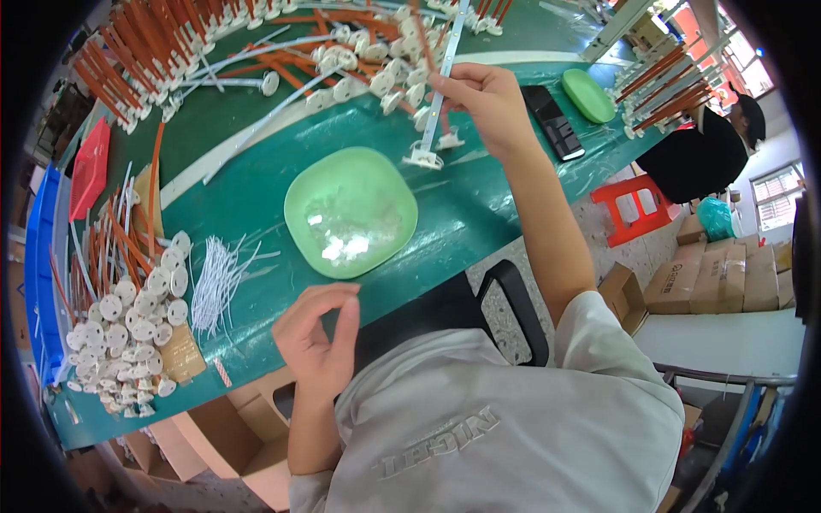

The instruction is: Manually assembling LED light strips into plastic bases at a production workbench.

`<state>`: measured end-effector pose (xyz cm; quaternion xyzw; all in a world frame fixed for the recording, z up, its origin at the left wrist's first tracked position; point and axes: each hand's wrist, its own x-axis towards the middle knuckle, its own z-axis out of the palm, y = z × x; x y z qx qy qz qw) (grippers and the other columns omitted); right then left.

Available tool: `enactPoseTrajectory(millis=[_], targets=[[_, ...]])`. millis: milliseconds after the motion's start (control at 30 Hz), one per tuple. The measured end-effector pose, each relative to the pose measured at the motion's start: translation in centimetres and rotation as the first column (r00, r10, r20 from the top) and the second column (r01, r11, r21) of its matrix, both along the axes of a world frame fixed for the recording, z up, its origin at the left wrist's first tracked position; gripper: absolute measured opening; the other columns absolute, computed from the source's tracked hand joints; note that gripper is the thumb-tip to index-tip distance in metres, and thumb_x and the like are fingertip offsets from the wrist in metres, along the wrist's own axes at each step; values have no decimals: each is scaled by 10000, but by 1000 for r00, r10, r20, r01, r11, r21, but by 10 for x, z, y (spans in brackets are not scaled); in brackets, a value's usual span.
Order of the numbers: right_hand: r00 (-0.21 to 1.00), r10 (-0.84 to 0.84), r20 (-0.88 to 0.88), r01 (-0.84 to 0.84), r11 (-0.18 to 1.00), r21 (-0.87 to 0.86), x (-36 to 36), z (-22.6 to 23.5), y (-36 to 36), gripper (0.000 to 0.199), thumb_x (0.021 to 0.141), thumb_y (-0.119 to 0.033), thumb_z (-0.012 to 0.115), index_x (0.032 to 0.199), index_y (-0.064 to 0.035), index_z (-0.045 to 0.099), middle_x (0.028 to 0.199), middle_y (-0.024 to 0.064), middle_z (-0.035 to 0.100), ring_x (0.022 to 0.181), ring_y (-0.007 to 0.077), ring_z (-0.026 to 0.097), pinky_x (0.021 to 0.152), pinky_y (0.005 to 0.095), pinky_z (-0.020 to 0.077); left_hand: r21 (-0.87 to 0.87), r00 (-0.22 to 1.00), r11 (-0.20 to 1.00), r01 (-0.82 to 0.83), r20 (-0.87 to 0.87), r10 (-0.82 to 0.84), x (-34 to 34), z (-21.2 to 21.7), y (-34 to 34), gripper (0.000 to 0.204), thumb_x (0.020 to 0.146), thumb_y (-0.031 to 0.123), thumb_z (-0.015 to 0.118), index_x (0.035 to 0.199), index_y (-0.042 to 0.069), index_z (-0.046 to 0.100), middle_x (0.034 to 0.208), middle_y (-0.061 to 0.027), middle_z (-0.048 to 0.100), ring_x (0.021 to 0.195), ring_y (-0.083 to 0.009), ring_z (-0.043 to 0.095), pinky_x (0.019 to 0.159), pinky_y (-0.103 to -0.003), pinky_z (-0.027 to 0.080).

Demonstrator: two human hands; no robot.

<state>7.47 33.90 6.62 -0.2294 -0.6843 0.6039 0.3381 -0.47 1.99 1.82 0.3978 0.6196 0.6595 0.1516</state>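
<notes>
My right hand (487,103) pinches a pale, flat strip (434,120) that stands nearly upright over the table's far side. At its lower end is a white round base (422,159). A brown stick with a similar white base is close beside it; whether my fingers also touch that one is unclear. In front of me, my left hand (318,338) is curled at the near table edge, thumb and forefinger close together. Anything between those fingertips is too small to see. Just beyond it sits a green bowl (298,201) with shiny, clear-looking contents.
White-based sticks (141,312) are heaped at the left, beside a bundle of thin white ties (221,286). More sticks (376,73) lie across the far side. A black phone (553,124) and a green dish (588,96) rest at the right. A red stool (631,212) stands beyond.
</notes>
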Motion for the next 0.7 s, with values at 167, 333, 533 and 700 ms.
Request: enactPoseTrajectory(millis=[167,333,533,700], targets=[[962,259,-85,-268,956,-122,0,13,-88,181,869,-58,686,988,78,672,805,106,696,703,140,661,636,266,530,254,873,951,175,408,-269,11,8,9,411,872,11,619,1259,-103,541,1198,-198,621,956,-258,653,845,-329,508],[900,433,-55,-432,865,-256,-6,13,-130,187,842,-9,699,998,88,666,891,135,697,833,158,683,735,273,555,231,780,871,434,386,-492,4,-6,0,484,906,55,592,1346,-95,459,1278,-254,565,1106,-311,624,922,-381,507],[948,241,-206,-20,694,719,29,-25,-148,311,706,-15,795,985,44,670,934,163,680,783,247,687,643,332,549,428,669,867,255,569,-478,10,-16,-5,455,956,95,554,1361,-82,444,1282,-272,556,1106,-307,619,932,-419,520],[915,236,-327,104,645,757,21,-53,-168,333,634,-25,826,927,25,675,885,141,678,747,270,683,605,328,533,440,600,867,233,637,-484,10,-13,9,443,1001,145,495,1383,-69,425,1328,-259,526,1191,-292,563,968,-409,495]])
